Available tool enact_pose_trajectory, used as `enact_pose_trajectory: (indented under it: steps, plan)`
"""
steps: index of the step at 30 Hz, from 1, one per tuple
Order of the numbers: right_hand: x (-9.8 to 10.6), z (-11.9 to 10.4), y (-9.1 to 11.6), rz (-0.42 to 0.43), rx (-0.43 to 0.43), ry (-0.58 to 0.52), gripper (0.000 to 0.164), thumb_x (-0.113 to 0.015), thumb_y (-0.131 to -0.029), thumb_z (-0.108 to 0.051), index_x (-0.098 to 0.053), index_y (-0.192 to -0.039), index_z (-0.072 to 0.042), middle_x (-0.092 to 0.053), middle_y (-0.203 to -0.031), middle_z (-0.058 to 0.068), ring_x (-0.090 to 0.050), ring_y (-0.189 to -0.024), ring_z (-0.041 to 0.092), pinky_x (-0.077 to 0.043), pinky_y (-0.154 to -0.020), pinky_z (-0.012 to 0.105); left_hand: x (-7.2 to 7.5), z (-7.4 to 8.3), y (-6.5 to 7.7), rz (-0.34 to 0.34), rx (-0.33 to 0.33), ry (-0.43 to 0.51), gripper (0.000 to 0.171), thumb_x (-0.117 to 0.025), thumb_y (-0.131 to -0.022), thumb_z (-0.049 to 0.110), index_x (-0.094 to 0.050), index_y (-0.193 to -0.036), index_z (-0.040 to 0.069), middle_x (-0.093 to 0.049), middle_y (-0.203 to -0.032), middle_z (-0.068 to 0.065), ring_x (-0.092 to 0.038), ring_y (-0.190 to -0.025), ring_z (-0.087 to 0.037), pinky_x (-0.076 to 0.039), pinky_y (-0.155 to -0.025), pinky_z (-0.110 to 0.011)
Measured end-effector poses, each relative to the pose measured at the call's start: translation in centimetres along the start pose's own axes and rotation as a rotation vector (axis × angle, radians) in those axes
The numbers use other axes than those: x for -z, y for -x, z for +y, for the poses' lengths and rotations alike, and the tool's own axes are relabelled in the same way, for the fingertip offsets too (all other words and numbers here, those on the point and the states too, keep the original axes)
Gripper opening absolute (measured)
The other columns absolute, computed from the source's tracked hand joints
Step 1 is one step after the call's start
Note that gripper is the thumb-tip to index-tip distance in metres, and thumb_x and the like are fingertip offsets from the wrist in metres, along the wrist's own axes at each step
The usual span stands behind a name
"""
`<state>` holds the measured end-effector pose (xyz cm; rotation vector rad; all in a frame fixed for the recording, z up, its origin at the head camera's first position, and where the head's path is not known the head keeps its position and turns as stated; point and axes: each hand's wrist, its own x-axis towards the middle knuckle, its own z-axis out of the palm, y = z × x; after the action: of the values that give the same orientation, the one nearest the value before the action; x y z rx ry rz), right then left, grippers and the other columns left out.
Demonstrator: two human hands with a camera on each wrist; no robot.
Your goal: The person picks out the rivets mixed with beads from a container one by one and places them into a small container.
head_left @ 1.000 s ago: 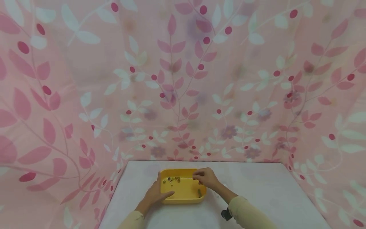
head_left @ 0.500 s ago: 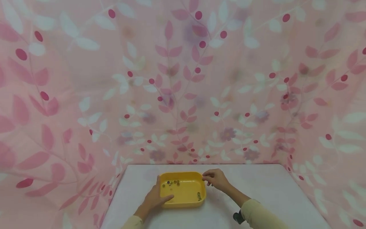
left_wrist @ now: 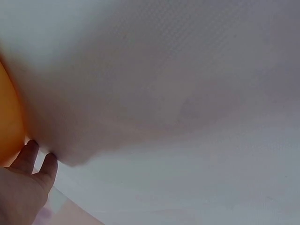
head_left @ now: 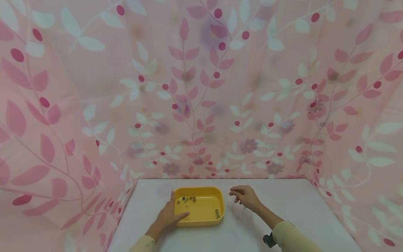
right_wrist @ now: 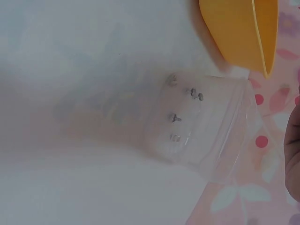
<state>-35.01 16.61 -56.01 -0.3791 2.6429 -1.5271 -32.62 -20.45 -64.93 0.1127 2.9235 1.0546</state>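
My left hand [head_left: 167, 212] grips the left side of a yellow tray [head_left: 201, 223], thumb over the rim and fingers along the outside. In the left wrist view, fingertips touch the tray's outer wall [left_wrist: 9, 112]. Small round glass marbles [head_left: 190, 198], mostly amber with a blue one, lie at the tray's left. Several green marbles [head_left: 217, 213] sit at its right end. My right hand [head_left: 247, 197] hovers right of the tray, thumb and fingertips close together; whether something small is between them is too small to tell. Below it stands a clear plastic cup [right_wrist: 206, 136] holding several small glassy pieces [right_wrist: 196, 94].
A white table [head_left: 299, 210] bears the tray and the cup. Pink leaf-patterned cloth [head_left: 201, 105] hangs behind the table and along both sides. A dark strapped device [head_left: 269, 240] sits under the right forearm.
My right hand has moved from over the tray's right side, across the rim, to the right of the tray. The left hand keeps its grip and the tray stays in place.
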Motion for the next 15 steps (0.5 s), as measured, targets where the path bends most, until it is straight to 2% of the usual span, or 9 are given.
enact_pose_trajectory:
  steps: [9, 12, 15]
  plan:
    - [1.0, 0.7, 0.7, 0.013, 0.01, -0.023, 0.023, -0.065, -0.096, -0.017, -0.073, -0.112, -0.002, -0.076, -0.099, 0.014, -0.068, -0.067, 0.027, -0.059, -0.061, 0.035, -0.1, 0.1, 0.0, 0.002, -0.012, 0.019, 0.126, -0.076, -0.076, 0.059, -0.001, -0.157, -0.001, -0.048, -0.14, -0.035, -0.054, -0.122, -0.045, -0.044, -0.1, -0.059]
    - [1.3, 1.1, 1.0, 0.023, -0.006, -0.026, 0.025, -0.066, -0.095, -0.017, -0.073, -0.112, -0.001, -0.076, -0.099, 0.015, -0.068, -0.068, 0.026, -0.06, -0.064, 0.039, -0.2, 0.0, 0.0, 0.016, -0.021, 0.019, 0.127, -0.077, -0.075, 0.059, -0.001, -0.157, -0.003, -0.049, -0.139, -0.035, -0.055, -0.121, -0.045, -0.044, -0.099, -0.06]
    - [1.7, 1.4, 1.1, 0.065, -0.025, -0.016, 0.023, -0.068, -0.094, -0.017, -0.075, -0.111, -0.004, -0.077, -0.095, 0.011, -0.067, -0.069, 0.021, -0.059, -0.063, 0.036, -0.1, 0.2, 0.0, 0.01, -0.005, 0.016, 0.128, -0.076, -0.075, 0.061, 0.0, -0.157, -0.001, -0.047, -0.14, -0.035, -0.053, -0.123, -0.046, -0.043, -0.101, -0.06]
